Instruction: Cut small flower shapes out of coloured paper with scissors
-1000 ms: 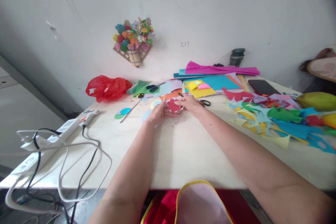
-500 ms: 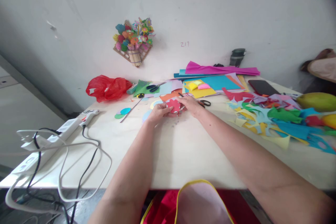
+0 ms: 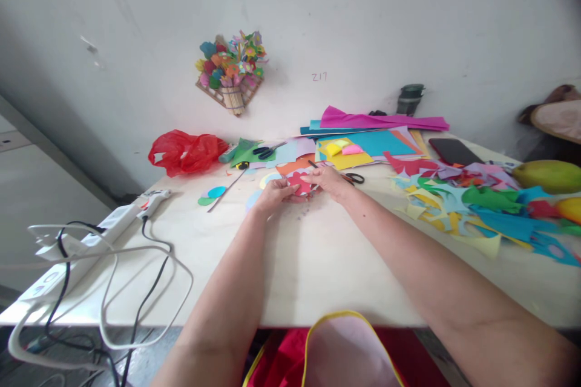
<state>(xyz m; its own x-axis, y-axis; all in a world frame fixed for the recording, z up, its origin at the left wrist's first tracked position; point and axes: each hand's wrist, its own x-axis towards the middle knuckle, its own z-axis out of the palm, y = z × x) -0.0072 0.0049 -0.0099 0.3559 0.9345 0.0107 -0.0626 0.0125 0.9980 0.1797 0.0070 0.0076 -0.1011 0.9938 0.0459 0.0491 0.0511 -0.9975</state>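
A red paper flower (image 3: 299, 184) with a scalloped edge is held between both hands over the table, with pale paper showing at its rim. My left hand (image 3: 273, 195) pinches its left side, thumb on top. On its upper right side, my right hand (image 3: 327, 181) grips the edge between thumb and fingers. A dark pen-like stick (image 3: 313, 164) shows just beyond the right fingers; I cannot tell whether they hold it. Scissors with black handles (image 3: 354, 178) lie to the right of that hand. Pale paper circles (image 3: 254, 198) lie beside the left hand.
Cut paper scraps (image 3: 454, 199) cover the right side, near a phone (image 3: 456, 152) and a green mango-like fruit (image 3: 549, 176). Coloured sheets (image 3: 381, 144) lie at the back. A red plastic bag (image 3: 186, 154) and a power strip (image 3: 86, 245) with loose cables occupy the left.
My right thumb and fingers have shifted slightly on the red paper flower's upper right edge. My left hand keeps almost the same place and grip.
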